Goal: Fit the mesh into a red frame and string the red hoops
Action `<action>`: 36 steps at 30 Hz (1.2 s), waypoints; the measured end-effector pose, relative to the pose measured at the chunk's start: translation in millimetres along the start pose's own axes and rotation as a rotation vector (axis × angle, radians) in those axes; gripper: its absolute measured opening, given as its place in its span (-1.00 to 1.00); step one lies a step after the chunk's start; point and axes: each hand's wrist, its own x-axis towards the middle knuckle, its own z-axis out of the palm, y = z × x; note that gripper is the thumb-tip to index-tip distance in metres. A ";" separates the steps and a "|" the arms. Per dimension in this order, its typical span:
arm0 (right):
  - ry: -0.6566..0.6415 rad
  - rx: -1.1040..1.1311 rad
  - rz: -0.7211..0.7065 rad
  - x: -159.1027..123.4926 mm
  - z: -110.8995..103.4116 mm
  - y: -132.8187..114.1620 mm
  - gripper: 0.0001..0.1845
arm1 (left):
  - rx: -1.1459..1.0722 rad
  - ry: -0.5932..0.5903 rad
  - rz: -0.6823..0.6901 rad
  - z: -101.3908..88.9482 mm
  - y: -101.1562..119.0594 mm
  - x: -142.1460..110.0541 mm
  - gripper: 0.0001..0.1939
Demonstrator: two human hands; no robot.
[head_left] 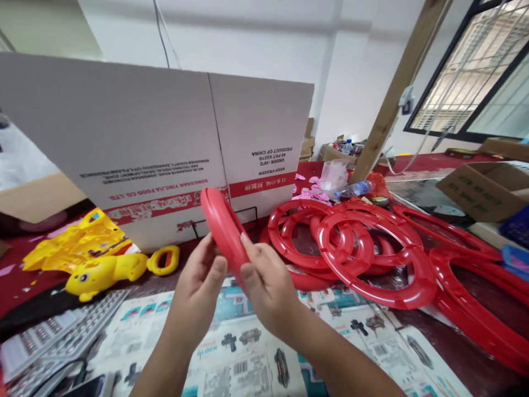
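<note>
A red plastic ring (pixel 223 231) is held up edge-on over the printed cardboard sheets (pixel 231 358). My left hand (pixel 202 286) grips its near left side, thumb up along the edge. My right hand (pixel 266 281) pinches the lower right side between thumb and fingers. The far fingers of both hands are partly hidden behind the ring. Close by on the right lies a pile of similar red plastic rings (pixel 376 286), several overlapping one another.
A white carton panel (pixel 165 132) stands behind. To the left are a yellow plastic animal toy (pixel 107 274), yellow parts (pixel 78 242) and grey trays (pixel 58 336). A wooden post (pixel 397 88), a plastic bottle (pixel 355 189) and a brown box (pixel 483 190) are at the right.
</note>
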 end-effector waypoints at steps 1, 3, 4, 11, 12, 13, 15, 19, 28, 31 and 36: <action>0.021 0.045 0.065 0.5 1.8 -1.7 -0.47 | 0.074 -0.038 0.016 0.8 -3.5 -9.6 -0.42; 0.057 0.138 0.181 1.1 3.5 -6.1 -0.47 | 0.260 -0.119 0.051 1.5 -8.2 -27.8 -0.41; 0.065 0.173 0.221 1.1 3.3 -8.8 -0.47 | 0.330 -0.147 0.066 1.7 -9.3 -35.3 -0.40; -0.033 0.116 0.202 0.3 -7.5 -30.8 -0.42 | 0.284 -0.089 0.042 2.6 3.7 -56.3 -0.35; -0.048 0.102 0.201 0.4 -8.9 -33.6 -0.42 | 0.278 -0.096 0.033 2.2 7.6 -58.1 -0.36; -0.060 0.089 0.199 0.5 -9.8 -36.1 -0.43 | 0.269 -0.107 0.022 1.5 11.4 -60.2 -0.38; -0.076 0.061 0.194 0.3 -10.2 -40.6 -0.45 | 0.243 -0.116 -0.001 -0.1 18.5 -65.1 -0.39; -0.093 0.031 0.166 -1.6 -5.4 -48.4 -0.52 | 0.218 -0.093 -0.060 -4.1 27.3 -75.3 -0.35; -0.125 0.070 0.221 3.6 0.3 -60.9 -0.52 | 0.192 0.080 -0.052 -18.3 40.4 -83.3 -0.35; -0.140 0.079 0.223 3.1 2.3 -60.3 -0.49 | 0.206 0.117 -0.013 -26.1 40.4 -82.1 -0.38; -0.101 0.098 0.242 1.0 3.4 -57.5 -0.50 | 0.209 0.158 -0.045 -32.1 36.6 -83.8 -0.35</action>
